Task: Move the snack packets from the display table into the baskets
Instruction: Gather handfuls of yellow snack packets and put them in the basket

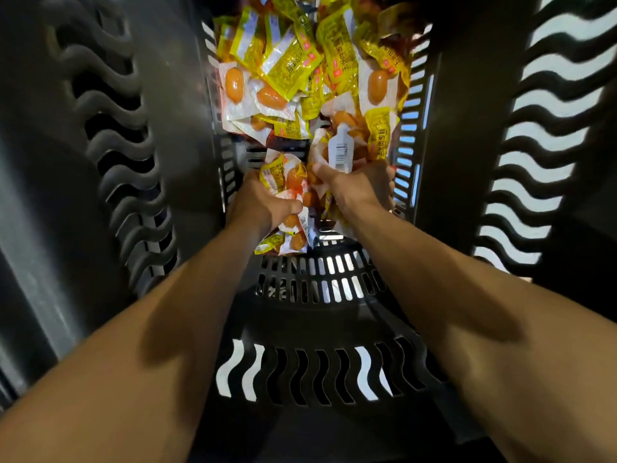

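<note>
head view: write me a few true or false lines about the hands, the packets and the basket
1. The left hand and the right hand each grip a bunch of snack packets. True.
2. The basket is red. False: it is black, with slotted walls.
3. A pile of packets lies at the far end of the basket floor. True.
4. The packets are blue. False: they are yellow and white, with orange contents showing.
5. A white packet with a barcode sticks up from the right hand's bunch. True.
6. The left hand rests flat on the basket's rim. False: it is down inside the basket, gripping packets.
</note>
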